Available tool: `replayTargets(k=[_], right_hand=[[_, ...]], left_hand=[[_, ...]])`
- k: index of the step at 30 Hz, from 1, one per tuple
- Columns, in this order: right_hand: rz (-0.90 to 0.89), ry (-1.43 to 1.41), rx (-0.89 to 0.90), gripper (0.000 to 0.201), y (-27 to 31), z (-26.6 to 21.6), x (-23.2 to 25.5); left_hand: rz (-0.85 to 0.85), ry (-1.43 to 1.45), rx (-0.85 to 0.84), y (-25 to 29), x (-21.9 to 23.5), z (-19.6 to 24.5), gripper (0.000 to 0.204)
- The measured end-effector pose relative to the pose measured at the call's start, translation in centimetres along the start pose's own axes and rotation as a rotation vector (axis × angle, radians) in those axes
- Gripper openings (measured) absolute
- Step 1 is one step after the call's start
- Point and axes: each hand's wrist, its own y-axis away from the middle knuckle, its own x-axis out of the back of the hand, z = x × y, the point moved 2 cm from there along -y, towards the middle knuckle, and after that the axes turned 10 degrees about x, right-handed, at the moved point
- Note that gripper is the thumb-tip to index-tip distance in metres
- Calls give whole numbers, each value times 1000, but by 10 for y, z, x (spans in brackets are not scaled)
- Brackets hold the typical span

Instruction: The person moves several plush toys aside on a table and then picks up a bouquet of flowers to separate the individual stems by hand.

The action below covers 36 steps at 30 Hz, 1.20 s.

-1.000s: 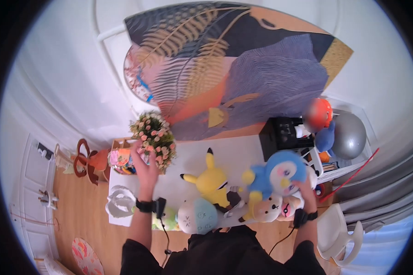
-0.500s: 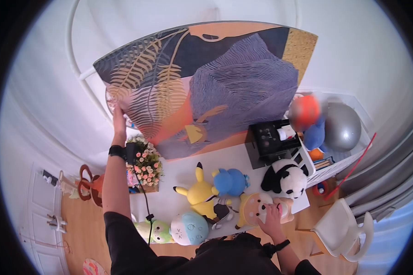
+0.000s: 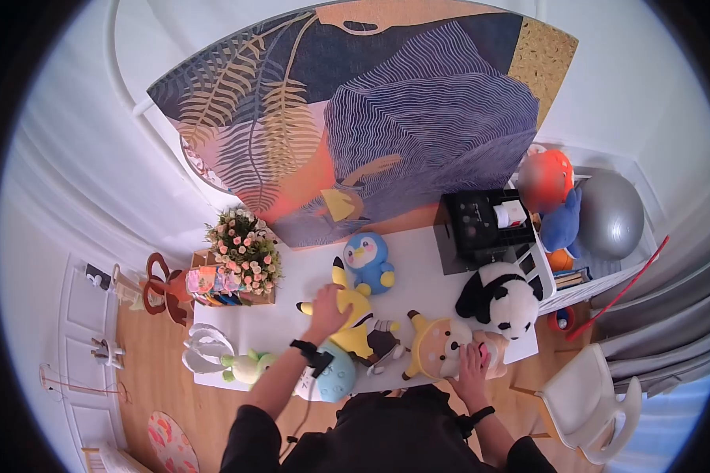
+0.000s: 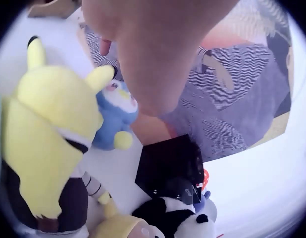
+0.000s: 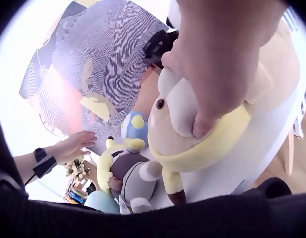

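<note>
My left hand (image 3: 324, 306) lies with straight fingers on the head of a yellow plush (image 3: 357, 315) at the middle of the white table (image 3: 402, 252); in the left wrist view the hand (image 4: 143, 49) hangs just over the plush (image 4: 49, 129). My right hand (image 3: 473, 364) presses down on a tan dog plush in a yellow hood (image 3: 438, 353) at the table's front edge. Its fingertips (image 5: 202, 126) dent the plush's cheek (image 5: 178, 114). A blue penguin plush (image 3: 367, 262) stands upright behind the yellow one.
A panda plush (image 3: 497, 298) sits right of the dog, a black box (image 3: 485, 225) behind it. A teal round plush (image 3: 339, 378) and a green one (image 3: 248, 364) lie at the front left. Flowers (image 3: 241, 252) stand back left. A large painted board (image 3: 355, 118) leans behind the table.
My left hand came down from the board's left edge onto the yellow plush. The blue penguin now stands farther back, near the board. My right hand stays on the dog plush.
</note>
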Motion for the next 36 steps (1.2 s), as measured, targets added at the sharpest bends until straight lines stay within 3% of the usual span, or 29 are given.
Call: replayTargets(k=[2,6,10,12,16,19,20,21,25,27,28,29,30,32,33,36], right_hand=[[46,84,14,99,-1,4,-7],[-52,11,26,92,-11,1,13],[95,-97,61,74,-25,17,-14],[119,-117,-100,76,-31,20,-23],[150,-132,-66,73,-35,24,-26],[95,-135,-81,72,-30,30,-35],[79,-144,-71,72,-28,31,-39],[125,-148,-60,73,-28,32,-43],[197,-100,-14,73,-34,35,-47],[230,-69,5,72,-35,37,-50],[234,-78,20,72,-35,35,-50],[198,-99,-11,72,-34,34,-47],[162,-117,-43,72,-34,34,-46],[249,-106,-1,72,-35,32,-46],[228,-70,-15,72,-35,32,-46],[210,-13,-32,70,-36,29,-45]], left_hand=[[-33,-27,47,-2,-30,11,46],[-91,241,195,-40,-92,6,49],[-18,186,411,-88,-138,2,76],[-143,177,595,-107,-152,3,93],[-47,249,720,-119,-191,5,92],[-104,288,756,-112,-210,3,85],[-224,455,851,-109,-220,7,74],[-340,627,933,-106,-218,17,63],[-684,1291,901,-55,-182,58,35],[-745,1510,939,-4,-111,87,26],[-848,1552,824,19,-116,63,32],[-838,1557,796,43,-52,81,34],[-866,1655,661,65,-28,69,36],[-744,1686,671,108,-19,3,45],[-681,1656,785,127,-1,-25,45],[-255,1513,1047,156,51,-77,45]])
